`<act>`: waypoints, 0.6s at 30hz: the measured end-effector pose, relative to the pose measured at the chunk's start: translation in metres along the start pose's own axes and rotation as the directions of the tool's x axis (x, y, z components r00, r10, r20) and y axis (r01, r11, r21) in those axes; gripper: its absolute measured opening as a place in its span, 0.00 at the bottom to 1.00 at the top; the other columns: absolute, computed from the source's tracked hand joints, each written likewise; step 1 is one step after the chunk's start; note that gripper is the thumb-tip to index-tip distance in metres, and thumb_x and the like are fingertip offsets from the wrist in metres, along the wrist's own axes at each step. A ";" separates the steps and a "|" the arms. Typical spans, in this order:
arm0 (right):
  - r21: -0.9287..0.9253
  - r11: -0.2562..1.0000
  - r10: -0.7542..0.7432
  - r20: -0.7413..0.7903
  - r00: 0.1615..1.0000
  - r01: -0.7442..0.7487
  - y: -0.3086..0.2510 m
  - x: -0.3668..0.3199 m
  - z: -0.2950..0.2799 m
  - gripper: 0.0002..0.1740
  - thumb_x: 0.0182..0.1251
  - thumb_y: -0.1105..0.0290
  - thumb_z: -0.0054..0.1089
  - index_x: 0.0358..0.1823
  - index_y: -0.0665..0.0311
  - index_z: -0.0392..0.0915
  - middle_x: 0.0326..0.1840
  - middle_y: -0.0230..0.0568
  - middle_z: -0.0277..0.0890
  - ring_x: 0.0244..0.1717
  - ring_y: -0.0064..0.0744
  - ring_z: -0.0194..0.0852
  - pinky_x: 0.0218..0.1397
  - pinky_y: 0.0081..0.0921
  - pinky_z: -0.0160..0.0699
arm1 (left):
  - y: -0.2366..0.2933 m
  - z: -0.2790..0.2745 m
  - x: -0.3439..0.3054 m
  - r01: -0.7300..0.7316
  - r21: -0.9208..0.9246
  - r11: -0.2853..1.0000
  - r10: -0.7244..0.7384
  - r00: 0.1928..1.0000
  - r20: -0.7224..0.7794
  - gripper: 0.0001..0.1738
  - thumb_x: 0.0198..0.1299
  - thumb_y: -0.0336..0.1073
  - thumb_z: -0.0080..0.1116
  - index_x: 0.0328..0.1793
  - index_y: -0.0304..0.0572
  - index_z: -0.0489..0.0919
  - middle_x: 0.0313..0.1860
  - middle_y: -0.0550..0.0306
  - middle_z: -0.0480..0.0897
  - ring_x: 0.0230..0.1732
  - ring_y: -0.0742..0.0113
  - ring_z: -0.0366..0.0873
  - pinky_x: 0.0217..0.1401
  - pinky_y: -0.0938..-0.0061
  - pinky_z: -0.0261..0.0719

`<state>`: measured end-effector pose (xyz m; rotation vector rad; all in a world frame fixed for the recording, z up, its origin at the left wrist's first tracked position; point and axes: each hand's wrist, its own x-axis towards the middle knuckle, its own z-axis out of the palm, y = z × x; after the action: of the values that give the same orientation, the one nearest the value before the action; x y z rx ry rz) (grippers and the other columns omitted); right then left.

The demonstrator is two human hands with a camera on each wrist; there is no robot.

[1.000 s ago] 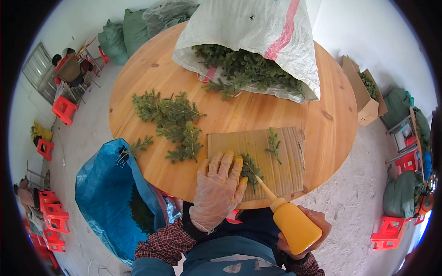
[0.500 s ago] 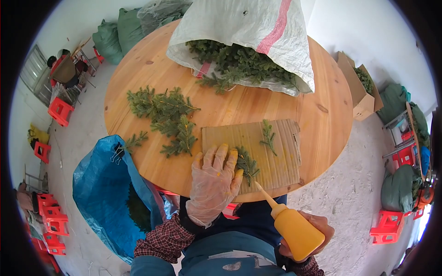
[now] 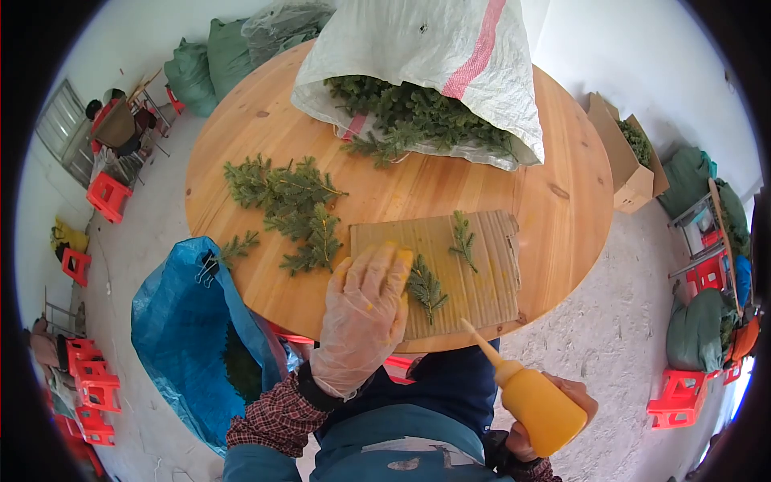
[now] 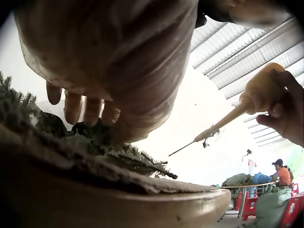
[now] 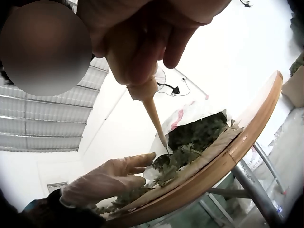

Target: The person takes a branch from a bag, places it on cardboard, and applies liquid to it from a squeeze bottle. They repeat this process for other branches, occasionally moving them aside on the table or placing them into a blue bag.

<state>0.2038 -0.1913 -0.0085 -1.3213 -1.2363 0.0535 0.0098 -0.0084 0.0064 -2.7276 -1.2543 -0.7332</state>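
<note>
There are two hands and one yellow bottle [image 3: 542, 410]. There is one flat bit of brown cardboard [image 3: 490, 293] on one round wood table [image 3: 554, 233]. Two small green twigs lie on the cardboard: a near twig [image 3: 426, 291] and a far twig [image 3: 463, 241]. One lone twig [image 3: 239, 247] is at the table's edge, by one big blue bag [image 3: 173, 313] with one clip [image 3: 207, 269] on its rim. One green heap [image 3: 293, 209] lies left of the cardboard, but its twigs overlap, so I cannot tell how many it has. One white sack [image 3: 401, 40] with a pink stripe sits at the back, with too many green bits in its mouth to count.

The right hand [image 3: 578, 392] is wrapped around the bottle and holds it tipped, with the thin tip pointing toward the cardboard. The tip is near the near twig but not touching it. The left hand [image 3: 361, 309] wears a see-through glove with yellow spots, and its fingers are stretched out over the cardboard's left side. The near twig is just beside those fingers, and the far twig is farther off to the right
</note>
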 end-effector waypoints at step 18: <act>-0.240 0.966 0.057 -0.160 0.986 -0.095 0.045 -0.010 -0.020 0.46 0.65 0.31 0.57 0.57 0.72 0.63 0.43 0.43 0.72 0.28 0.29 0.81 0.33 0.21 0.81 | -0.054 -0.038 0.024 0.157 0.134 0.978 -0.136 0.979 -0.149 0.19 0.59 0.38 0.60 0.58 0.47 0.79 0.52 0.54 0.79 0.53 0.54 0.76 0.56 0.59 0.71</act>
<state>0.2399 -0.1965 -0.0431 -1.5593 -1.0872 -0.1487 -0.0318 0.0357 0.0427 -2.4438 -1.4280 -0.7957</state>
